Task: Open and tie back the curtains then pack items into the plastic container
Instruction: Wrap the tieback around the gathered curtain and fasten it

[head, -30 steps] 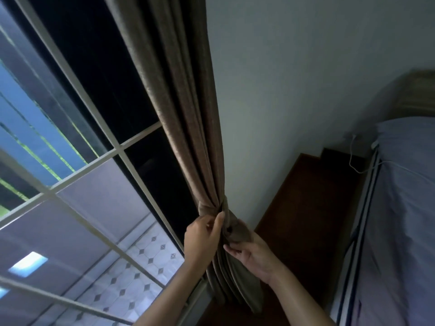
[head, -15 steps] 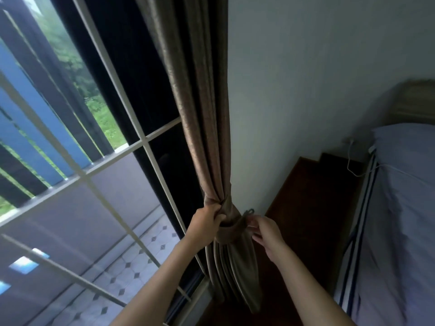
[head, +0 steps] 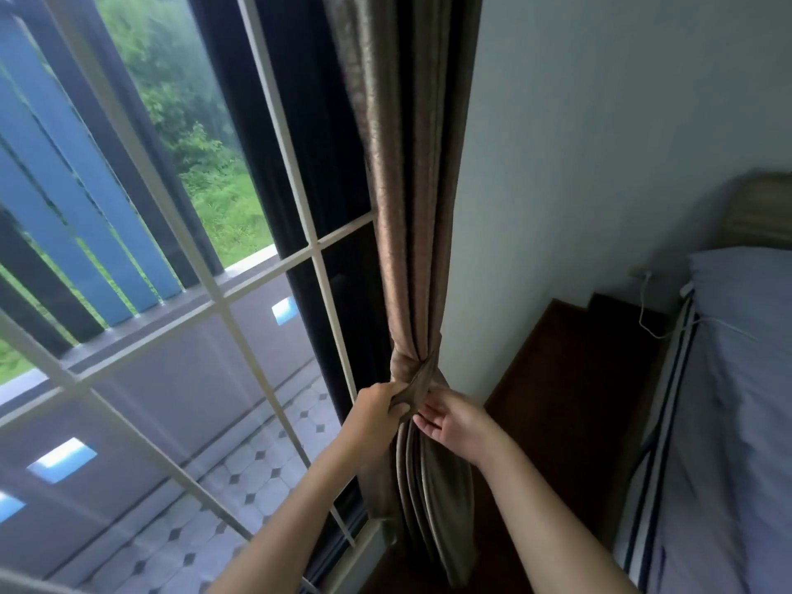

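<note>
Left hand (head: 377, 411): fingers curled tight round a bunch of cloth on the window side of the gathered waist; this is the anchor, and I'd say it ought not slacken until the band is fast
Right hand (head: 456, 420): mostly open, palm turned up, fingertips against the folds just under the knot; it has hold of nothing I can make out
Tie-back (head: 413, 373): a band of the same brown cloth cinching the drape just above both hands; whether its end is hooked or tucked I cannot tell
Curtain (head: 411, 207): drawn into one column rising from the hands, loose pleats hanging below between the forearms
Doing it well: to my eye, smooth the pleats under the band with the open hand, then test that it holds before letting go
Beyond the hands: window (head: 171, 293) past the left hand, bed (head: 750, 379) well off past the right; no plastic container in sight
</note>
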Demonstrator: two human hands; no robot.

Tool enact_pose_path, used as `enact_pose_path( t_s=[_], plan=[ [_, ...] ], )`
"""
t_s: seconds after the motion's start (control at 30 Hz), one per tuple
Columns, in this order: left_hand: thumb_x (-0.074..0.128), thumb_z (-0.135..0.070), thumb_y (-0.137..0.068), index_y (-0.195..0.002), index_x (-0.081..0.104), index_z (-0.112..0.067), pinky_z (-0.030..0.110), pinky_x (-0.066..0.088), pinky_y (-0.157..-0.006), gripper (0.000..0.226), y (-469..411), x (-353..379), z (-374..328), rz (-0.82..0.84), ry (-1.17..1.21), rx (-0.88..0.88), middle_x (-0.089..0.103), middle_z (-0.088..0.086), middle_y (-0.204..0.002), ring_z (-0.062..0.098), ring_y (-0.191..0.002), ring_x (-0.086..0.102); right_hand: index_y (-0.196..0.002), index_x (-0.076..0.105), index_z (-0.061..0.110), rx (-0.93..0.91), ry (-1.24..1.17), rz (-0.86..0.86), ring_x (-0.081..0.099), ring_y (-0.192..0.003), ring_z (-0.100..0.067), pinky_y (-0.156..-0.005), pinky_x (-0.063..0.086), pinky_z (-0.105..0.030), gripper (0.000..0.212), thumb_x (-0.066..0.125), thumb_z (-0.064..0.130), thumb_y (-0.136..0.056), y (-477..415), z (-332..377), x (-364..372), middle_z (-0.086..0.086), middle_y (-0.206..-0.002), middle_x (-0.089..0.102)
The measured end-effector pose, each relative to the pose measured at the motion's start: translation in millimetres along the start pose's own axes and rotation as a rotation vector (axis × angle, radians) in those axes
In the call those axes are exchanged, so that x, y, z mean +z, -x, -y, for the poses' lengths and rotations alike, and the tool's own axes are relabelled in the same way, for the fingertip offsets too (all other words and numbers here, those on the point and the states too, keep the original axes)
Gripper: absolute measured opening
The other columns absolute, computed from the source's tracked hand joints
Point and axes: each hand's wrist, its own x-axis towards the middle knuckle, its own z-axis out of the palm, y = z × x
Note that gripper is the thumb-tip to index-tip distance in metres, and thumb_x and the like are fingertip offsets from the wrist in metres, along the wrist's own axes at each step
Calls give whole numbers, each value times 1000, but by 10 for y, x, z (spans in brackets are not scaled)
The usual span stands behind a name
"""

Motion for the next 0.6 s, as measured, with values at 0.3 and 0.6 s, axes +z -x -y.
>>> enact_pose_path(
  t_s=[0.3,0.6],
  plan=[
    [57,5,-88,-106,65,-16,-2,38,-69,29,49,-24,227,-267,181,-63,66,-7,-97,-2,-84,56,-101,66,10,-190,126,-44,63,-94,-20,-94,49,-42,10,61,14,-93,180,-223,15,-9,-99,69],
    [45,20,-81,-92,53,-21,5,42,-75,42,239,69,335,-413,239,-29,53,-3,-99,9,-90,53,-119,61,9,-171,-112,77,63,-110,-29,-98,48,-41,34,68,8,-86,179,-369,195,-16,-115,69]
  ],
)
